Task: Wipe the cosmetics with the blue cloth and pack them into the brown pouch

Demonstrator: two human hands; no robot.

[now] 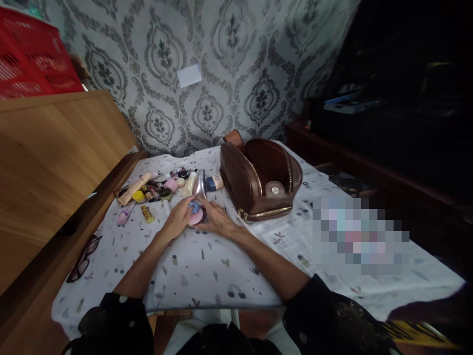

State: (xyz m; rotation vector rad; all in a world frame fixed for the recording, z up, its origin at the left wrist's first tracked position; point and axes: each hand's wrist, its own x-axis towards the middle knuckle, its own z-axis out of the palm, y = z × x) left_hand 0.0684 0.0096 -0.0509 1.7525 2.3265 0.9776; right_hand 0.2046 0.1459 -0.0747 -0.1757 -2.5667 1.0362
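Note:
Near the middle of the table, my left hand (180, 215) and my right hand (217, 217) are closed around a small round pink cosmetic container (195, 218) from its two sides. A blue piece (194, 206) shows at its upper part, by my left fingertips; its kind is too small to tell. Just beyond my hands lies a silver tube (200, 183), with a cream-coloured tube (190, 183) beside it. To the right of my right hand stands a brown toiletry bag (242, 182), its zipped top wide open and its inside dark.
Several cosmetics lie left of the bag, among them a yellow-lidded jar (138, 196), a gold tube (147, 214) and a dark blue bottle (213, 183). Glasses (84, 259) rest at the left edge. A wooden panel (62, 143) borders the left; a blurred patch (358, 236) covers the right.

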